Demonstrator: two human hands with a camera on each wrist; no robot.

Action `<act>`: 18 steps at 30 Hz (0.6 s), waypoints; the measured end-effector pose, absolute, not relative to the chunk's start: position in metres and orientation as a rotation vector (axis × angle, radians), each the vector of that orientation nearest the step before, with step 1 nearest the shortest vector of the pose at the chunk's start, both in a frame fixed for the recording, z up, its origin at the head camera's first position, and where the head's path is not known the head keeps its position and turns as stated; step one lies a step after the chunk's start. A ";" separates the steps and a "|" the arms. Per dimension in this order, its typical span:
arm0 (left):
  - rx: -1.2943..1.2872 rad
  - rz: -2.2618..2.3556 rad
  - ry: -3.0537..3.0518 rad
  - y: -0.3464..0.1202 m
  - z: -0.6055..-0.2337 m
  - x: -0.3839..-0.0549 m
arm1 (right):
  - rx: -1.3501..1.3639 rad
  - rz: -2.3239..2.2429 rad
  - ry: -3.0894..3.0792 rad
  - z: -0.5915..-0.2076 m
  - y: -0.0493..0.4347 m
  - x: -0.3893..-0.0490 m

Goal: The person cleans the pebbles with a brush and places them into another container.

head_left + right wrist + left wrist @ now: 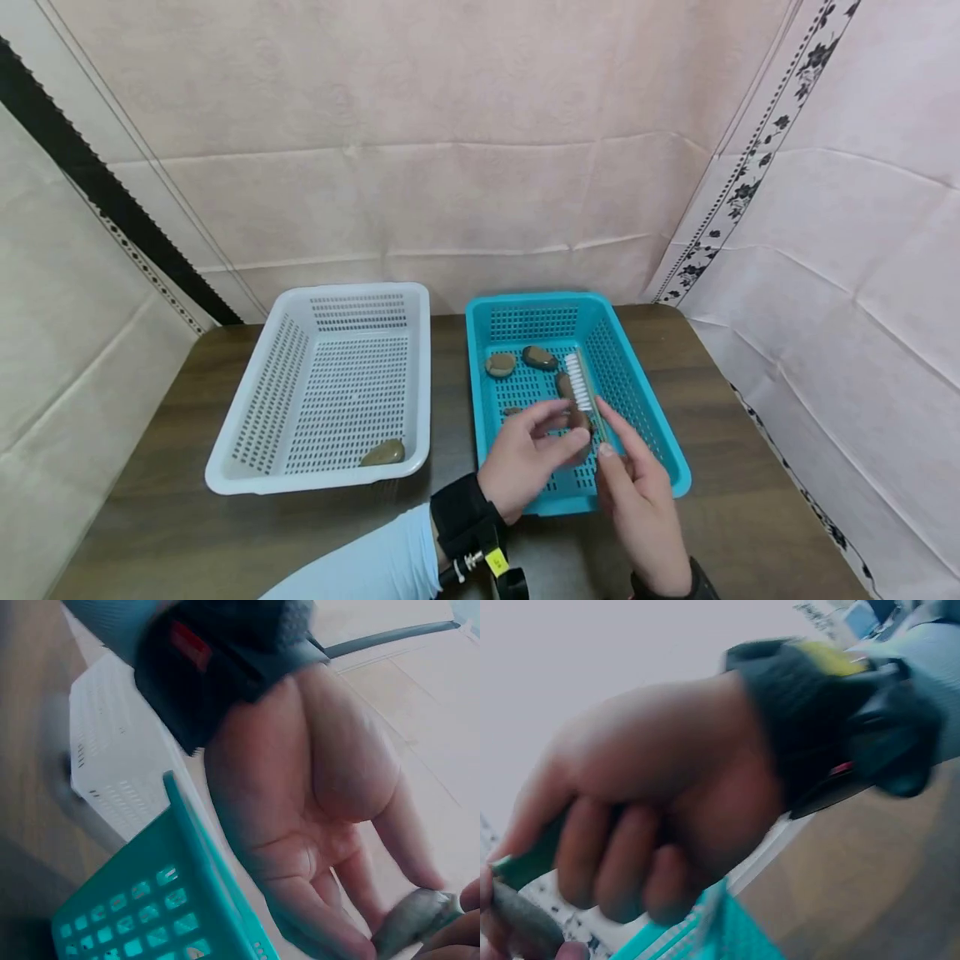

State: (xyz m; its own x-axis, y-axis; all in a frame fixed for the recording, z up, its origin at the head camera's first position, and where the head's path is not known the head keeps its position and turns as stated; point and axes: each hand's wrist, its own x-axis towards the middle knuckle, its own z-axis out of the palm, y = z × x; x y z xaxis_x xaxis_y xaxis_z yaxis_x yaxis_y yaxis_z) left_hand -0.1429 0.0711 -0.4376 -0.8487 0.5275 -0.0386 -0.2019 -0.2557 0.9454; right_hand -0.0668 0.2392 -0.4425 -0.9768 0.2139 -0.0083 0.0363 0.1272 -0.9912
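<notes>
Over the near half of the blue basket (663, 446), the left hand (525, 462) pinches a stone (409, 924) and the right hand (639, 496) pinches a brush (579, 382) near it. Loose stones (540, 358) lie toward the basket's far edge; one greenish stone (383, 452) sits in the white basket's (422, 383) near right corner.

Head view: bright, diffuse light, exact direction hard to tell. Mostly crisp; perspective stretches toward the side edges (looks like a wide lens). Pinkish cloth backdrop (480, 108) reads warm, upper centre. Soft shadow on the brown wood-grain table (187, 542) below the white perforated plastic basket (322, 479). Both wrist views: dimmer, hazy, cool teal cast. Left wrist: bare left hand (660, 765) blurred, mid-frame. Right wrist: upper right pale, lower left dark, smooth grey stone (409, 926) soft.
</notes>
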 end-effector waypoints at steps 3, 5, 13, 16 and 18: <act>0.382 2.202 1.536 0.062 -0.436 -0.156 | -0.294 1.996 -2.269 -0.447 0.234 -0.061; 0.379 2.234 1.535 0.056 -0.434 -0.164 | -0.297 2.018 -2.280 -0.449 0.231 -0.057; 0.416 2.171 1.596 0.061 -0.436 -0.157 | -0.238 1.971 -2.268 -0.447 0.233 -0.056; 0.438 2.104 1.597 0.070 -0.441 -0.143 | -0.187 1.913 -2.260 -0.443 0.238 -0.062; 0.444 2.087 1.590 0.074 -0.442 -0.138 | -0.152 1.895 -2.259 -0.442 0.239 -0.064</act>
